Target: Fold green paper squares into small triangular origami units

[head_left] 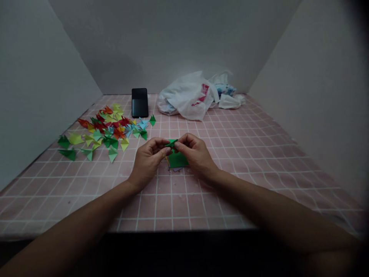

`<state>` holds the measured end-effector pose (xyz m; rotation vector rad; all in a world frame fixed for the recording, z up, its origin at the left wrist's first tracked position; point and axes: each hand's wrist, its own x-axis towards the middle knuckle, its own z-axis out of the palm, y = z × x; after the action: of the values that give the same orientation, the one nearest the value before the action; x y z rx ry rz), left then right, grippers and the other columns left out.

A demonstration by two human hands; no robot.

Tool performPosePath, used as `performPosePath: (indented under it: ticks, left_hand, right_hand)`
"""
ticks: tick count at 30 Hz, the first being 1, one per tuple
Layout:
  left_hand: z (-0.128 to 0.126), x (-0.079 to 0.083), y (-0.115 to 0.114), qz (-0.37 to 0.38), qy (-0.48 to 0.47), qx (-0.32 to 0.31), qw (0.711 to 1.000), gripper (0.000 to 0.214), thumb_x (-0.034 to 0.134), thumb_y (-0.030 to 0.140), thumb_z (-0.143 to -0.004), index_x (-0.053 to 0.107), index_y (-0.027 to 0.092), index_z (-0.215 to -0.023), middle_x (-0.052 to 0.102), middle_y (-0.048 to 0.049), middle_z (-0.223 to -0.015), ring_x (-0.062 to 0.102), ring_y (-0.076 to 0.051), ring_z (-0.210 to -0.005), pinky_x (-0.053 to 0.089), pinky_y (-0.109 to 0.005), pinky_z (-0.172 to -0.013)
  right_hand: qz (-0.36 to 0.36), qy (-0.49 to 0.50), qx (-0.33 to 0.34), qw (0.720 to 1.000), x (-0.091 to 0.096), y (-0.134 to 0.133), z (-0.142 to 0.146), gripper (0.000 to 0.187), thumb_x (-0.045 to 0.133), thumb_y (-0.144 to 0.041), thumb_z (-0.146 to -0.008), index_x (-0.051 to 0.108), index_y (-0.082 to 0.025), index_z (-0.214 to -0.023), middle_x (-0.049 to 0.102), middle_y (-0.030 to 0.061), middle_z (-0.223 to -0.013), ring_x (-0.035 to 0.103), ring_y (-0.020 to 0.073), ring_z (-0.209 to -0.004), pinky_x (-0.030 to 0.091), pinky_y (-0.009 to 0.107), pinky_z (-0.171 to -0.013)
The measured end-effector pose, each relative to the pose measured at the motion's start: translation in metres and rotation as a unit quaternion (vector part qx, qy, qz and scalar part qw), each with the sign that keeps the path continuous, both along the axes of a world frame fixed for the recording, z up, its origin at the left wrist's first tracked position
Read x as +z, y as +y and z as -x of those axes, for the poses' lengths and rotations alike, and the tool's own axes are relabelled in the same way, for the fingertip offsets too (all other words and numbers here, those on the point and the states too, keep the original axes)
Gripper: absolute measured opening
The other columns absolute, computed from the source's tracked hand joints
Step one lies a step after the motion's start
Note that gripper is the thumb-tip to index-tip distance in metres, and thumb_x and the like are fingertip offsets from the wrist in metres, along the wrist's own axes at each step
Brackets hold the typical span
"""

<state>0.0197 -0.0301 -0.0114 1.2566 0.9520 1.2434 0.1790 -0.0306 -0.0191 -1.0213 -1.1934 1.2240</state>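
Note:
Both hands meet over the middle of the pink checked tablecloth [230,154]. My left hand [149,158] and my right hand [193,153] pinch a small folded green paper piece [171,144] between their fingertips, each hand closed on one end. Under the hands lies a small stack of paper squares [178,160] with a green sheet on top; its lower edges show other colours. The right hand covers part of the stack.
A heap of several folded paper triangles [106,130] in green, yellow, red and blue spreads at the left. A black phone [140,102] stands at the back. White plastic bags [190,96] lie at the back centre. Grey walls close in three sides.

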Motion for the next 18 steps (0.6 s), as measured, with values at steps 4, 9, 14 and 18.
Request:
performPosePath:
  ticks: [4,9,14,18]
  left_hand:
    - [0.0012,-0.0007,-0.0005,-0.003,0.007,0.018,1.000,0.015,0.081,0.022,-0.074,0.075,0.017,-0.086,0.073,-0.0015,-0.085,0.069,-0.014,-0.079,0.057,-0.027,-0.078]
    - [-0.0006,0.0013,-0.0024,-0.001,0.004,0.035,0.999,0.015,0.083,0.023,-0.073,0.075,0.017,-0.085,0.074,-0.0025,-0.084,0.069,-0.015,-0.079,0.057,-0.028,-0.078]
    - [-0.0022,0.0030,-0.0046,0.015,-0.004,0.048,0.999,0.017,0.083,0.024,-0.072,0.074,0.015,-0.083,0.074,-0.0022,-0.080,0.069,-0.014,-0.074,0.058,-0.029,-0.076]
    - [-0.0025,0.0028,-0.0050,0.022,-0.007,0.051,0.998,0.020,0.084,0.026,-0.070,0.072,0.014,-0.082,0.073,-0.0015,-0.079,0.069,-0.014,-0.073,0.058,-0.028,-0.075]
  right_hand:
    - [0.005,0.006,0.006,1.000,0.0012,-0.0018,0.0008,0.026,0.075,-0.038,-0.077,0.056,-0.020,-0.074,0.063,-0.0017,-0.072,0.055,0.0131,-0.067,0.042,0.028,-0.064]
    - [0.002,-0.005,0.007,1.000,0.0024,-0.0016,0.0011,0.026,0.075,-0.039,-0.077,0.056,-0.021,-0.074,0.063,-0.0015,-0.073,0.055,0.0134,-0.068,0.043,0.029,-0.065]
    - [0.004,-0.005,0.013,1.000,0.0011,-0.0020,0.0028,0.026,0.074,-0.038,-0.077,0.054,-0.021,-0.075,0.061,-0.0020,-0.073,0.056,0.0137,-0.069,0.044,0.029,-0.064]
    - [-0.003,-0.008,0.000,1.000,0.0014,-0.0016,0.0035,0.025,0.075,-0.035,-0.076,0.055,-0.021,-0.075,0.060,-0.0028,-0.073,0.054,0.0128,-0.067,0.043,0.027,-0.063]
